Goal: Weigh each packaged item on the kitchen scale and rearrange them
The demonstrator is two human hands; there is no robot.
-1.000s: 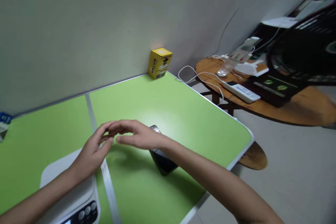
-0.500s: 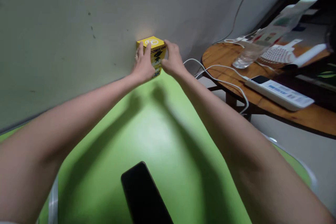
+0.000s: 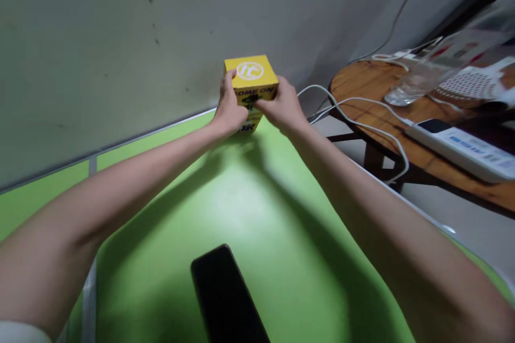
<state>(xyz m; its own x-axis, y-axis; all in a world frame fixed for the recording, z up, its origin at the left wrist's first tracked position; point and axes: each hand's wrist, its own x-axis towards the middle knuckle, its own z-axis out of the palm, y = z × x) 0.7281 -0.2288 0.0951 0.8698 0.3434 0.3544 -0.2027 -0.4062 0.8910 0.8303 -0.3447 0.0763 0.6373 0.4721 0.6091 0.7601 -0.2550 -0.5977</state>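
A yellow box (image 3: pixel 251 72) with a white round logo on top and dark lettering on its front stands at the far end of the green table (image 3: pixel 237 209), near the wall. My left hand (image 3: pixel 230 107) grips its left side, thumb across the front and fingers along the side, partly hidden. My right hand (image 3: pixel 285 104) holds the right side, with its thumb on the front face. Below the hands, a lower yellow part with dark print shows; whether it is a separate box I cannot tell.
A black phone (image 3: pixel 229 295) lies on the green table close to me. To the right, a round wooden table (image 3: pixel 362 86) bears a clear bottle (image 3: pixel 406 88), a white power strip (image 3: pixel 462 144) and white cables. A grey wall (image 3: pixel 120 64) runs behind the green table.
The view has shifted, so the box and hands appear larger and further right. The box top now faces the camera more squarely. Both hands still hold the box.
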